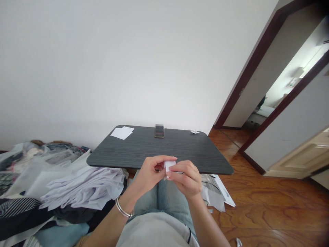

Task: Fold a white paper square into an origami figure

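Between my two hands is a small folded piece of white paper (169, 165), held up just off the front edge of the dark table (144, 149). My left hand (151, 173) pinches its left side and top between thumb and fingers. From the other side, my right hand (187, 176) grips its right and lower part, and these fingers hide some of the folds. A silver bangle (122, 208) circles my left wrist. At the table's far right corner sits a small folded white paper figure (195, 132). Flat white paper sheets (122, 132) lie at the far left corner.
A phone (159, 131) stands at the back middle of the table, against the white wall (144, 61). Piled clothes (82, 187) rise at the left. Papers (216, 197) lie below the table's right end, above the wooden floor (269, 206). A doorway opens at the right.
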`<state>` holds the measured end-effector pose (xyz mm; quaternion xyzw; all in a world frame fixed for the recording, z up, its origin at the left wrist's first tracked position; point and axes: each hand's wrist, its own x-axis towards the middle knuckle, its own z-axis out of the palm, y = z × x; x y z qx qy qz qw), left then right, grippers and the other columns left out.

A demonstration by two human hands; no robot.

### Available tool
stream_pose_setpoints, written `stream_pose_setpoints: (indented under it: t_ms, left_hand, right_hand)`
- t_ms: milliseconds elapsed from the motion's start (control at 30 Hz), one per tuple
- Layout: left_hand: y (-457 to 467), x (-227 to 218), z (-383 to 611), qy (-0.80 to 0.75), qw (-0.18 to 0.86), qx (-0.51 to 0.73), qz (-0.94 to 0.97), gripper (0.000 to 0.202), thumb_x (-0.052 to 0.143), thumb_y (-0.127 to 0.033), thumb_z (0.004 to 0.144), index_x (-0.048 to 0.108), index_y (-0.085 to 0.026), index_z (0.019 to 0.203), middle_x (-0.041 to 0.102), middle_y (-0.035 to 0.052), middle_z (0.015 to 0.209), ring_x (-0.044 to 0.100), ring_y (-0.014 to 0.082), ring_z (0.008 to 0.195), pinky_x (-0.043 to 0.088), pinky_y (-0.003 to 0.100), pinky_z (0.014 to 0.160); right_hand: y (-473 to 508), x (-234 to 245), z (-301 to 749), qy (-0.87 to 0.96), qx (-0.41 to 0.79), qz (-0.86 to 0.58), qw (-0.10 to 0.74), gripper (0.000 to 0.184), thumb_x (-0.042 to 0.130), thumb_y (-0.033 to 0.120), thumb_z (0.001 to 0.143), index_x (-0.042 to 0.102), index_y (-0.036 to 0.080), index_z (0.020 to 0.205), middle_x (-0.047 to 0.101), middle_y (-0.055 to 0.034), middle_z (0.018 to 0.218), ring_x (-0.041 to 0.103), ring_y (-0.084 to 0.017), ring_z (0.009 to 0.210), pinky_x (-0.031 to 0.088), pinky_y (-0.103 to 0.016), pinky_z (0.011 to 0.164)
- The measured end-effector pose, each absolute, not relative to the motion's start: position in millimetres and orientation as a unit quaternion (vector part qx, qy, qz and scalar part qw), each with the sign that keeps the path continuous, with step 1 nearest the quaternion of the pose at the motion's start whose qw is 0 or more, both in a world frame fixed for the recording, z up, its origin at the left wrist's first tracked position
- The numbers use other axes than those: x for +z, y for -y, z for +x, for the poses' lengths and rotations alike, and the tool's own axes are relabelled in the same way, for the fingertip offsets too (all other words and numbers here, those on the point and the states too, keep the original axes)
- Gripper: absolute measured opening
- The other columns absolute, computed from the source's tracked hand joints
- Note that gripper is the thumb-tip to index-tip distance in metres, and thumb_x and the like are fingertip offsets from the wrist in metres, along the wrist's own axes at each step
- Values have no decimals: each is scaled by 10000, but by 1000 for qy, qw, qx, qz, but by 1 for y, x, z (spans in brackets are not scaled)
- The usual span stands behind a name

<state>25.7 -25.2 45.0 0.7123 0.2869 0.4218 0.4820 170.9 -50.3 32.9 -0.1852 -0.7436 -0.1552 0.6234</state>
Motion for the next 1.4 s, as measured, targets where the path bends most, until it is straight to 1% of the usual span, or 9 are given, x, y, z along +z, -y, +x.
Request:
stream_pose_setpoints:
  t_ms: [400, 733, 933, 1100, 1133, 1200, 1267, 1300, 1400]
  left_hand:
    - [29, 44, 27, -285, 513, 407, 699, 330, 674, -198, 710, 700, -141, 1034, 727, 73, 868, 640, 147, 690, 501, 224, 610]
    - [27, 44, 28, -293, 517, 416, 688, 320, 664, -194, 714, 700, -148, 1029, 720, 69, 862, 637, 149, 704, 498, 219, 609]
    - [27, 44, 28, -291, 511, 413, 695, 317, 660, -184, 722, 697, -150, 1035, 719, 66, 868, 637, 149, 712, 498, 226, 631]
    - [28, 46, 29, -299, 491, 413, 706, 303, 639, -159, 731, 701, -144, 1027, 724, 65, 856, 638, 140, 691, 498, 212, 613]
    - [28, 46, 29, -299, 486, 418, 707, 299, 641, -159, 731, 702, -145, 1023, 726, 67, 869, 642, 142, 697, 502, 211, 616]
    - [29, 47, 29, -299, 469, 436, 708, 289, 645, -156, 729, 704, -149, 1012, 728, 67, 890, 650, 146, 708, 512, 208, 619]
    - [30, 50, 29, -302, 438, 461, 710, 283, 638, -135, 727, 706, -156, 1002, 728, 61, 892, 654, 144, 697, 520, 206, 607]
    - [30, 51, 29, -305, 417, 474, 713, 281, 627, -120, 731, 705, -159, 999, 727, 57, 887, 653, 141, 687, 522, 205, 601]
    - [31, 54, 29, -309, 343, 500, 732, 289, 588, -71, 745, 703, -165, 993, 723, 51, 881, 647, 131, 674, 524, 201, 593]
  right_hand:
    - [48, 21, 167, 709, -160, -195, 658, 179, 531, 125, 866, 650, 258, 879, 661, -7, 737, 588, -149, 645, 452, -300, 561]
    - [48, 17, 167, 690, -215, -202, 661, 132, 588, 112, 839, 647, 228, 855, 657, -20, 772, 585, -144, 644, 474, -283, 530]
    - [48, 14, 166, 700, -219, -205, 648, 170, 528, 88, 857, 627, 227, 855, 640, -24, 768, 583, -145, 652, 475, -285, 529]
    - [48, 18, 163, 689, -195, -197, 669, 172, 490, 96, 885, 586, 214, 804, 613, -14, 719, 570, -135, 625, 465, -288, 546]
    - [48, 19, 162, 688, -186, -197, 673, 148, 496, 131, 899, 577, 209, 803, 614, -15, 719, 572, -137, 626, 466, -293, 554]
    - [48, 21, 162, 680, -173, -202, 683, 110, 524, 273, 910, 562, 206, 831, 624, -23, 733, 580, -148, 635, 472, -305, 562]
    - [48, 21, 162, 672, -175, -208, 689, 206, 563, 410, 869, 556, 204, 874, 633, -30, 753, 584, -161, 648, 475, -312, 559]
    - [48, 21, 162, 667, -182, -213, 690, 230, 585, 427, 848, 559, 201, 888, 634, -31, 756, 584, -163, 651, 475, -310, 555]
    - [48, 21, 162, 659, -208, -232, 685, 123, 645, 291, 832, 589, 194, 881, 628, -24, 738, 579, -155, 640, 470, -295, 549]
